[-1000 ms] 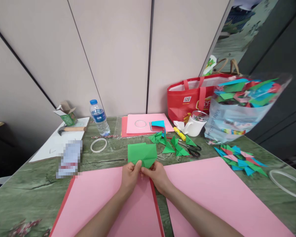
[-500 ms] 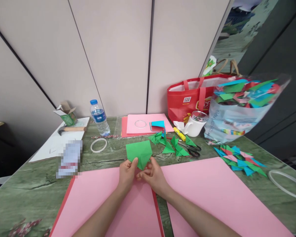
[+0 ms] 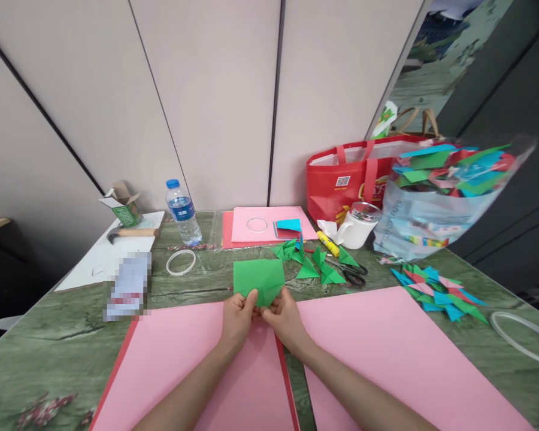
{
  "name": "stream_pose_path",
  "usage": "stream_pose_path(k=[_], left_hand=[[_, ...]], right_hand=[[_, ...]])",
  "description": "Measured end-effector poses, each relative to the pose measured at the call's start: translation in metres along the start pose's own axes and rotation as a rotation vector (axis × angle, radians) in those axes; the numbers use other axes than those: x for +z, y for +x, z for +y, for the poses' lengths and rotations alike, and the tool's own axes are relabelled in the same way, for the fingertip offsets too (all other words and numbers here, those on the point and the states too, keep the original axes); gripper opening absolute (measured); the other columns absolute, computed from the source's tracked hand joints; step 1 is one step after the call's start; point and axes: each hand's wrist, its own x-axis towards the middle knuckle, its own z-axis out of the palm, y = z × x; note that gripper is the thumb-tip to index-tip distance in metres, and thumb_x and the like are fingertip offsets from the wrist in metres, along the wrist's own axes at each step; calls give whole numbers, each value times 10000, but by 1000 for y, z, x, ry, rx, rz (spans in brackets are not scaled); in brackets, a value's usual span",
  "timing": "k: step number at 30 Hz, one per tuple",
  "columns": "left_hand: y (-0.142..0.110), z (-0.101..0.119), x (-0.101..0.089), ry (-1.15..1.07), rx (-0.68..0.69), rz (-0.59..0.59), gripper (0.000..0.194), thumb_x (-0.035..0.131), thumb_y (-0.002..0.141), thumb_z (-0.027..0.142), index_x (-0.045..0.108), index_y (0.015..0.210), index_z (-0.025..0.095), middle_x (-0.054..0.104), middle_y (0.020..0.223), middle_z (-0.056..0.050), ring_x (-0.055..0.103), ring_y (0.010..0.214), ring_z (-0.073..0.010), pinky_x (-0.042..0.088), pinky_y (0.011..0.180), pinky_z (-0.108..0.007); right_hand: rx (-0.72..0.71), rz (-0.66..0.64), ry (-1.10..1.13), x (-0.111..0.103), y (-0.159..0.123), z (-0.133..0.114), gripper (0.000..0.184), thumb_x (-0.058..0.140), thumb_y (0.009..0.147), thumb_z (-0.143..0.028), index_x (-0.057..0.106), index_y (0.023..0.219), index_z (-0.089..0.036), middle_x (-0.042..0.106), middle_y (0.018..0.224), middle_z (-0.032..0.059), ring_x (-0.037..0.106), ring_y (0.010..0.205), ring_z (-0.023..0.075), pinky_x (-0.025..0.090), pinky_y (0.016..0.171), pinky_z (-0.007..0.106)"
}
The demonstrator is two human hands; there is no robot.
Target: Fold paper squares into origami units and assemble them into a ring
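A piece of green paper (image 3: pixel 258 276) with its lower right corner folded is held up between both hands over the pink sheets (image 3: pixel 179 359). My left hand (image 3: pixel 239 320) pinches its lower left edge, thumb on the near face. At the lower right corner, my right hand (image 3: pixel 287 317) grips the paper with fingers curled; some fingertips are hidden behind it. Just beyond lie several folded green paper pieces (image 3: pixel 327 272), partly over black-handled scissors (image 3: pixel 354 274).
To the right stand a clear bag of folded papers (image 3: pixel 431 209), a white mug (image 3: pixel 357 230) and a red tote bag (image 3: pixel 327 185). Leftward are a water bottle (image 3: pixel 184 215), a white ring (image 3: pixel 181 262) and a hammer (image 3: pixel 137 232). A pile of coloured folded papers (image 3: pixel 440 293) lies at right.
Half a second ago the green paper was tilted and further left, with my right fingers looser at its corner. Now it is more level, and my right hand has closed on the corner.
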Motion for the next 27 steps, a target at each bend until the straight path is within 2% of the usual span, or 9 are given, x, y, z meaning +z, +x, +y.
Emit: stream_pose_path(k=[4,8,10,14,16,19,27], left_hand=[[-1,5,0,-34,-34,-10,380,628,614,477,477,494,150,527,425,22,480,402,-109,380,407,-214],[4,10,-5,22,47,63,389,635,608,456,460,440,152,464,388,42,417,387,-86,321,384,-196],[7,10,-7,57,78,95,395,647,598,441,458,414,147,424,372,52,375,383,-71,281,380,-190],[9,9,-9,57,90,18,360,632,619,433,541,449,129,481,413,29,417,430,-87,284,405,-193],[8,8,-8,47,86,-28,354,620,633,433,572,466,124,510,434,20,441,448,-97,301,419,-197],[5,7,-7,50,79,-35,356,618,633,438,589,466,124,513,424,22,449,446,-100,306,417,-199],[5,8,-5,25,54,-49,329,631,621,426,631,513,116,559,450,-3,486,472,-121,346,433,-204]], right_hand=[[-31,-1,-48,0,-1,0,366,517,603,-91,388,921,-220,615,756,-17,638,698,153,523,619,268],[2,-101,-39,-3,-1,-6,452,601,605,-135,399,1000,-222,618,794,2,637,753,170,524,651,294],[12,-116,-61,-5,0,-11,387,634,619,-193,455,962,-213,624,806,14,627,796,182,524,660,297],[31,-60,-47,-11,3,-17,241,645,652,-318,527,818,-189,620,700,-1,621,704,172,525,641,300],[40,-25,-31,-12,4,-16,247,664,637,-339,528,773,-184,598,642,-15,607,627,158,528,599,296],[44,20,-32,-12,3,-13,261,680,623,-353,523,748,-187,564,589,-32,579,554,145,532,552,295],[48,21,-71,-13,3,-11,278,674,625,-362,536,782,-179,579,576,-29,574,521,145,506,509,275]])
